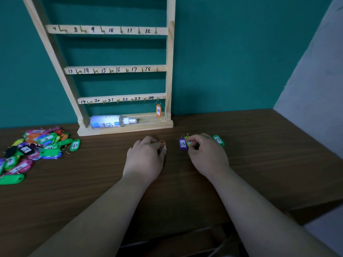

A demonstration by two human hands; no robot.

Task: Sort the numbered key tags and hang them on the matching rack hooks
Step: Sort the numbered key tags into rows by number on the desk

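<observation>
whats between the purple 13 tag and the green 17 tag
In the head view, the right hand sits between the 13 tag and the 17 tag, pinching a yellow-green tag.

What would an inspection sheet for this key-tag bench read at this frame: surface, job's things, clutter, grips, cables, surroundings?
Surface: brown wood-grain table, dimly lit.
Job's things: wooden rack stands upright against the wall; tag 24 hangs on hook 24, the other visible hooks are bare; pile of tags at far left; purple tag 13 and green tag 17 lie on either side of the right hand.
Clutter: spray bottle lies on the rack's base.
Grips: left hand holds an orange tag, number hidden; right hand pinches a yellow-green tag.
Cables: nothing seen.
Surroundings: teal wall behind, grey wall at right.
</observation>
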